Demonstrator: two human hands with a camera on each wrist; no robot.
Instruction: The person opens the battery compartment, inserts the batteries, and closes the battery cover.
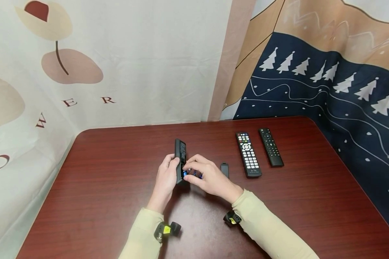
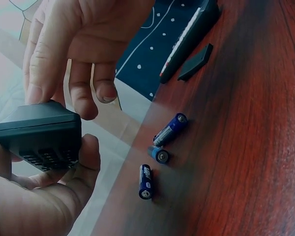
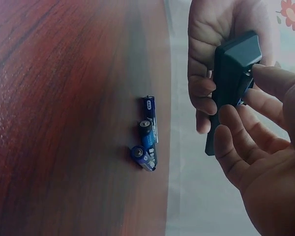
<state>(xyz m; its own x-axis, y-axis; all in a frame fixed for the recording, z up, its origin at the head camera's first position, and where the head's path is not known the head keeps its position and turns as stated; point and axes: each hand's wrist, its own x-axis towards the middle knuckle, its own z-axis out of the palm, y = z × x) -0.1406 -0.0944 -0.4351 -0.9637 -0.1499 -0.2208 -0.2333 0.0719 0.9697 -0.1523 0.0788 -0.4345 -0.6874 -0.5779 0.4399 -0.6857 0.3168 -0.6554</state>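
Note:
My left hand [image 1: 166,172] grips a black remote control [image 1: 180,149], tilted up off the table with its open battery compartment facing right. Over that compartment is my right hand [image 1: 207,176], its thumb and a fingertip at either end of a blue battery [image 1: 185,173]. In the right wrist view the same battery [image 3: 246,92] shows only as a sliver between the fingers. Three loose blue batteries lie on the table beneath the hands: one battery [image 2: 170,129] touches a second battery [image 2: 159,155], and a third battery [image 2: 145,182] lies beside them.
A small black battery cover [image 1: 225,169] lies just right of my right hand. Farther right are a remote with white buttons [image 1: 249,154] and a slimmer black remote [image 1: 271,147]. The brown table [image 1: 100,201] meets hanging cloths [image 1: 155,72] at its back edge.

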